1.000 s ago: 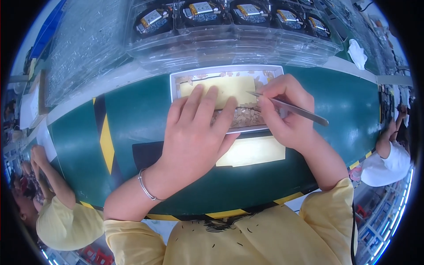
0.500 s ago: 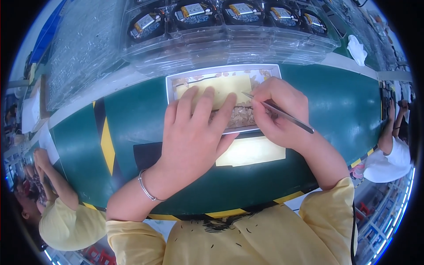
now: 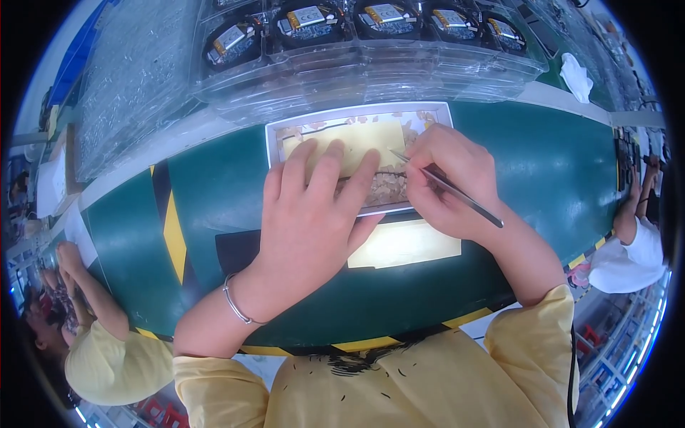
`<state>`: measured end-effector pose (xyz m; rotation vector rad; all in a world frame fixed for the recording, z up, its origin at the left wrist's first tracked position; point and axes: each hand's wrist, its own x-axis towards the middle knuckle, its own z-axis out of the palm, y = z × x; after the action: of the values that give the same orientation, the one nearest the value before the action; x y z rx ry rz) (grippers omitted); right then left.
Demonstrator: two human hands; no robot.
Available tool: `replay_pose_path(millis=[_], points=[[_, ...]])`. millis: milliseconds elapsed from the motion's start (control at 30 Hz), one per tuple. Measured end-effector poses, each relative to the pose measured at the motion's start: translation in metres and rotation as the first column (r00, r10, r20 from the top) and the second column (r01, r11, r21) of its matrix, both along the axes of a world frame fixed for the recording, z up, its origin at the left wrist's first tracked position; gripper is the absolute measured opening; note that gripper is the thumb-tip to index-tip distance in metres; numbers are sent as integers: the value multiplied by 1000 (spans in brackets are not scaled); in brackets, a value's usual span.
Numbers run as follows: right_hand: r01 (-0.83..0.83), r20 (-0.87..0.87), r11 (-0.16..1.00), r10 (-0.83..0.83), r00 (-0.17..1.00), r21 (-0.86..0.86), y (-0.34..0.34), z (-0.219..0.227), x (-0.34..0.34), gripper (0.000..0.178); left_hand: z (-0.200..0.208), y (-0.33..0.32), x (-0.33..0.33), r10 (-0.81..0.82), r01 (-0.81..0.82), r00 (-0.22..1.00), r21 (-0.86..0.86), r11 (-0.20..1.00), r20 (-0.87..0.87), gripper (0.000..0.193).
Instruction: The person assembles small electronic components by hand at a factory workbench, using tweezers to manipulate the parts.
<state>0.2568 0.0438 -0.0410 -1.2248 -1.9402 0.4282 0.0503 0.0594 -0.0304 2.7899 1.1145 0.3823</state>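
Note:
My left hand (image 3: 310, 214) lies flat, fingers spread, across a shallow white tray (image 3: 275, 135) on the green belt, pressing on a pale yellow sheet (image 3: 364, 139) and a heap of small tan pieces (image 3: 385, 189) inside it. My right hand (image 3: 453, 182) holds metal tweezers (image 3: 457, 194); their tip points left onto the yellow sheet near my left fingertips. Another pale yellow sheet (image 3: 403, 244) lies on a black mat (image 3: 239, 253) just below the tray.
Clear plastic trays holding dark round parts (image 3: 371, 28) are stacked behind the white tray. A white cloth (image 3: 576, 77) lies at the back right. Other people sit at the left (image 3: 85, 335) and right (image 3: 631, 242) of the green belt (image 3: 556, 164) with yellow-black stripes.
The right hand has tilted the tweezers, bringing their tip down onto the yellow sheet. The left hand stays pressed on the tray.

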Motion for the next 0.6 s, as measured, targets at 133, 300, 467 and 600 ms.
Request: replay_pose_path(millis=[133, 300, 467, 600], points=[[-4, 13, 1000, 4, 1000, 22, 0, 0, 0, 15, 1, 0, 0, 1, -1, 1000, -7, 1000, -7, 54], [-1, 1, 1000, 1, 1000, 15, 0, 0, 0, 16, 0, 0, 0, -1, 1, 1000, -6, 1000, 0, 54], [-2, -6, 1000, 3, 1000, 27, 1, -1, -1, 17, 0, 0, 0, 5, -5, 1000, -8, 1000, -3, 53], [2, -8, 999, -2, 1000, 47, 1, -1, -1, 17, -1, 0, 0, 3, -3, 1000, -7, 1000, -7, 53]])
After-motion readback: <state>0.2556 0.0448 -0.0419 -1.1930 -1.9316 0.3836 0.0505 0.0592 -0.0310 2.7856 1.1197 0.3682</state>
